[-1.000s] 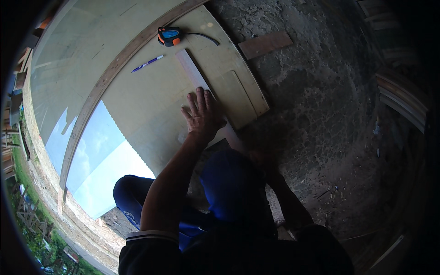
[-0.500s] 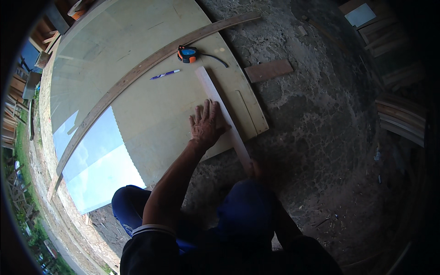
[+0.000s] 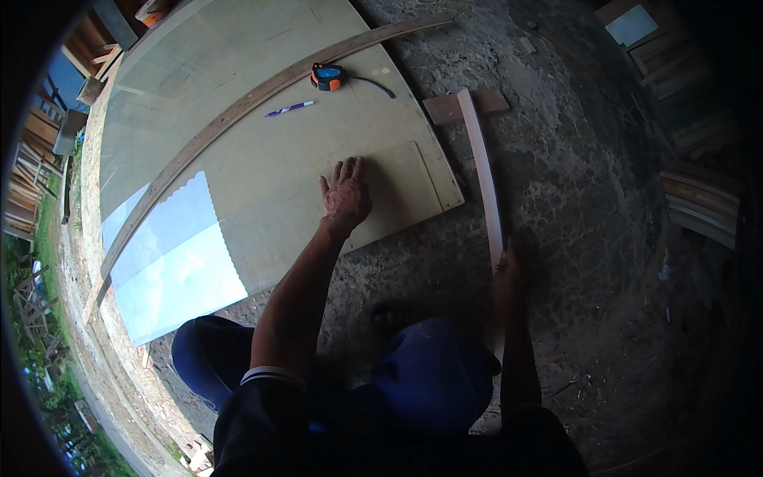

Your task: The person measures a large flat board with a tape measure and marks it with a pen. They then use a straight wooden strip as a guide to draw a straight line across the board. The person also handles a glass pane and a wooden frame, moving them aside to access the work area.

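My left hand [image 3: 343, 191] rests flat, fingers slightly spread, on a beige sheet [image 3: 278, 183] with a glossy layer reflecting sky at the left. A thin rectangular piece [image 3: 401, 171] lies beside it. My right hand [image 3: 510, 274] grips a long pale wooden strip [image 3: 481, 159] beyond the sheet's right edge; the strip's far end overlaps a short reddish board [image 3: 445, 110] on the floor. A blue-and-orange tape measure [image 3: 328, 77] and a purple pen [image 3: 288, 109] lie on the sheet, below a long weathered batten [image 3: 214, 135] lying across it.
Rough concrete floor [image 3: 580, 207] surrounds the sheet's right side. Stacked planks [image 3: 699, 203] and wood pieces with a white square [image 3: 632, 25] are at the right. My knees [image 3: 429, 374] are at the bottom. Timber scraps [image 3: 28, 171] and grass line the left rim.
The wooden strip has moved right, off the sheet, in my right hand. My left hand has let go of it and now lies on the sheet.
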A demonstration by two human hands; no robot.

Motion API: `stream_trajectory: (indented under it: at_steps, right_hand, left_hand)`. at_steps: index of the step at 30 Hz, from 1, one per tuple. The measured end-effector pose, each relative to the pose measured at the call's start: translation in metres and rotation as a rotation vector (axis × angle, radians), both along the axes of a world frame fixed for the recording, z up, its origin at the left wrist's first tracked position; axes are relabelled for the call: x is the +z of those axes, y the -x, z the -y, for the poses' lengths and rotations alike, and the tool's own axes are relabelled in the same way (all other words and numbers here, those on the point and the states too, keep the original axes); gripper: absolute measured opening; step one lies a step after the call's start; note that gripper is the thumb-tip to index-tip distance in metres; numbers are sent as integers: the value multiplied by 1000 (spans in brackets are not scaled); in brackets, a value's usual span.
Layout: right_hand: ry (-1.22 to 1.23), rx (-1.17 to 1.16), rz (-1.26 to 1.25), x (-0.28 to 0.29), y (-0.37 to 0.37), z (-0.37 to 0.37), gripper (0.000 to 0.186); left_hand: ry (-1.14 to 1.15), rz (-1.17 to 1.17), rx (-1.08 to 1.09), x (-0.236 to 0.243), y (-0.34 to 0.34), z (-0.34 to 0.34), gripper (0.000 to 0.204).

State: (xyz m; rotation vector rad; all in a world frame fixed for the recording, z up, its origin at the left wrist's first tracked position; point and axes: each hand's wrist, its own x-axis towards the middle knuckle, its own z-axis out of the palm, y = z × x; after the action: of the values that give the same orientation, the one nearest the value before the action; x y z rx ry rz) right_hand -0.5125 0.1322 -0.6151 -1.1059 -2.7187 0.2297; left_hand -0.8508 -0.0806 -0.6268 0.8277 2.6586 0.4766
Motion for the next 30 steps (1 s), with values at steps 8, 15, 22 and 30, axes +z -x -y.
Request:
stream_trajectory:
  at_steps: [8,15,22,30]
  right_hand:
    - [411,-87,-379,65,42,50,43]
    - [1434,-746,-739,-3,39,95,34]
    - [1727,-601,-1039,-37,43,107,20]
    - [1918,-767,-1002,-47,59,105,22]
  left_hand:
    - [-282,-108,116,9,-68,0,51]
    - [-594,790,463,0,-219,29,37]
    - [-987,1215,1183,-1,-207,33,48]
    - [-1237,1453,1172,-19,-183,34,34]
